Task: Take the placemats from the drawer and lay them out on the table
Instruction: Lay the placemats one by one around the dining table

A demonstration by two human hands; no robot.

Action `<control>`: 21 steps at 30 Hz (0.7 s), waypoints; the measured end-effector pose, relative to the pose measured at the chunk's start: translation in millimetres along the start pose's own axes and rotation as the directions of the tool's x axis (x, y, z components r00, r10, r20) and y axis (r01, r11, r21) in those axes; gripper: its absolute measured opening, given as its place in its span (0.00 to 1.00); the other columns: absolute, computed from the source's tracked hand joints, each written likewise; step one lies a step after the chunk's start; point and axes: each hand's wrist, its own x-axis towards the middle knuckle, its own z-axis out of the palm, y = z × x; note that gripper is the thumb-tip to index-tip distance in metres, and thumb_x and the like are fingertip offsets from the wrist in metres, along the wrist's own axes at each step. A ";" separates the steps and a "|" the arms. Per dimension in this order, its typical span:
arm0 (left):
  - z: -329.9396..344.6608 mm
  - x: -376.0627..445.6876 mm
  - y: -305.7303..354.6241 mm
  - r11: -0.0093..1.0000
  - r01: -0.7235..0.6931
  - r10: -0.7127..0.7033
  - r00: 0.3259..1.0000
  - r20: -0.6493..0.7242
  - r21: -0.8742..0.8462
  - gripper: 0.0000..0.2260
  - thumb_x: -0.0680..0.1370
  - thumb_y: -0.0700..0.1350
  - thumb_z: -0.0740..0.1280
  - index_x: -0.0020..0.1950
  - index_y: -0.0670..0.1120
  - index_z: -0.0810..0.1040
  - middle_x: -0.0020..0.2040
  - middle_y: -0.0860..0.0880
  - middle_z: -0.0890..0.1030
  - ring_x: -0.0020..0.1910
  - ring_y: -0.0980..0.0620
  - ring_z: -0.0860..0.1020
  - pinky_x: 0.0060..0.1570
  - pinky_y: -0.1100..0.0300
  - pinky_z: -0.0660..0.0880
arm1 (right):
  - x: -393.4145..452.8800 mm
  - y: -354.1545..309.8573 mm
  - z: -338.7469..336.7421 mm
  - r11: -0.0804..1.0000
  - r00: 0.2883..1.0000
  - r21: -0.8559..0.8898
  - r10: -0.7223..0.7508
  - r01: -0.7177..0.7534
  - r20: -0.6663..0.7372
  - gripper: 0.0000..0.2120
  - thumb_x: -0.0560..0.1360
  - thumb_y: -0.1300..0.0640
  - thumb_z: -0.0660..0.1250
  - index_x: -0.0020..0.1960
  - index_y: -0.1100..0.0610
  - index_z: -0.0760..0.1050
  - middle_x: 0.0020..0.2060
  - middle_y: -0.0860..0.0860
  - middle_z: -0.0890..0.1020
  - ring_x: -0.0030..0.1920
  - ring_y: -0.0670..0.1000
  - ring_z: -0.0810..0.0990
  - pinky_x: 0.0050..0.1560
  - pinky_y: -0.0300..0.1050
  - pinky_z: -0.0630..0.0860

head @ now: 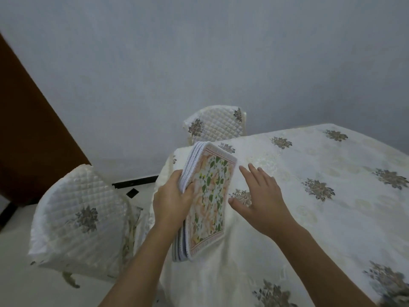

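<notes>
Our left hand (pixel 174 196) grips the floral placemat stack (pixel 205 202), tilted on edge at the surface (pixel 309 218) corner; right hand (pixel 259 193) open, fingers spread, holding nothing, just beside it. We're about to deal; next we peel off the top mat w/ the right & lay it flat.

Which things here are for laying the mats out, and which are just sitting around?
For the job:
- stack of placemats, held by the left hand
- right hand, open beside the stack
- table with the white flowered cloth

Just there:
- near chair, quilted cover
- far chair
- brown door
</notes>
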 end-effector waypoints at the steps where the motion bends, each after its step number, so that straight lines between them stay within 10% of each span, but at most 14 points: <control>1: 3.3 14.5 -13.7 0.999 0.023 -0.022 1.000 0.014 -0.031 0.11 0.77 0.52 0.67 0.59 0.55 0.74 0.42 0.56 0.80 0.39 0.55 0.79 0.40 0.50 0.79 | 9.7 -2.8 9.4 0.999 0.999 -0.006 0.032 -0.032 0.006 0.41 0.71 0.29 0.52 0.78 0.45 0.46 0.78 0.47 0.49 0.78 0.50 0.45 0.77 0.56 0.44; 9: 45.8 113.0 -111.4 0.957 0.203 -0.162 0.967 0.196 -0.208 0.09 0.77 0.51 0.68 0.55 0.53 0.75 0.46 0.56 0.81 0.42 0.56 0.81 0.36 0.62 0.74 | 77.9 -22.6 81.8 0.983 0.983 -0.081 0.169 -0.162 0.078 0.38 0.75 0.34 0.57 0.79 0.46 0.46 0.79 0.48 0.48 0.78 0.51 0.45 0.77 0.56 0.44; 21: 98.3 109.3 -244.2 0.866 0.500 -0.424 0.759 0.494 -0.025 0.26 0.80 0.47 0.65 0.74 0.48 0.59 0.61 0.43 0.77 0.53 0.43 0.79 0.52 0.46 0.79 | 131.4 -1.6 190.6 0.940 0.888 -0.140 0.341 -0.312 0.309 0.37 0.76 0.35 0.57 0.79 0.49 0.48 0.78 0.50 0.50 0.78 0.54 0.47 0.76 0.58 0.45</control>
